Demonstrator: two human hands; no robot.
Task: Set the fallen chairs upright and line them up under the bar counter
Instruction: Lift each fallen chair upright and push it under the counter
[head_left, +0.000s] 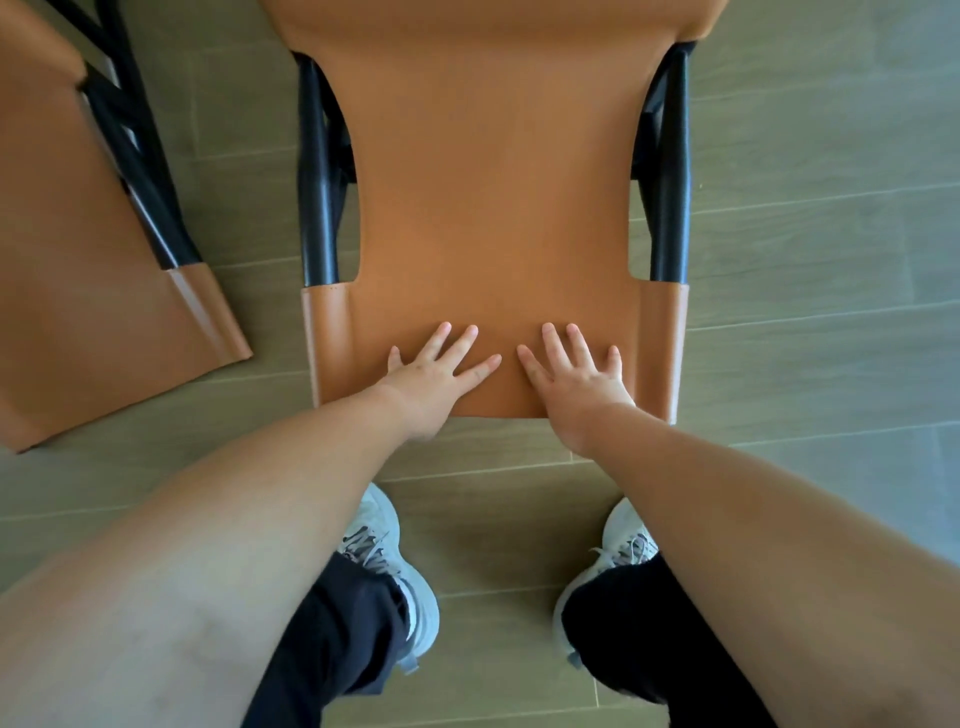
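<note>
Pressing flat, both palms sit side by side on the tan chair back near its top edge: left hand and right hand, fingers spread, gripping nothing. Off to the left lies a second chair. Looks like lifting's next, so fingers probably need to hook under that edge.

smooth tan leather chair, black frame, wood-look floor

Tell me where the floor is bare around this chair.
Bare floor lies right of the middle chair, beyond its black frame post. It is tighter on the left, a narrow strip between it and the second chair. Both hands lie flat on its backrest.
</note>
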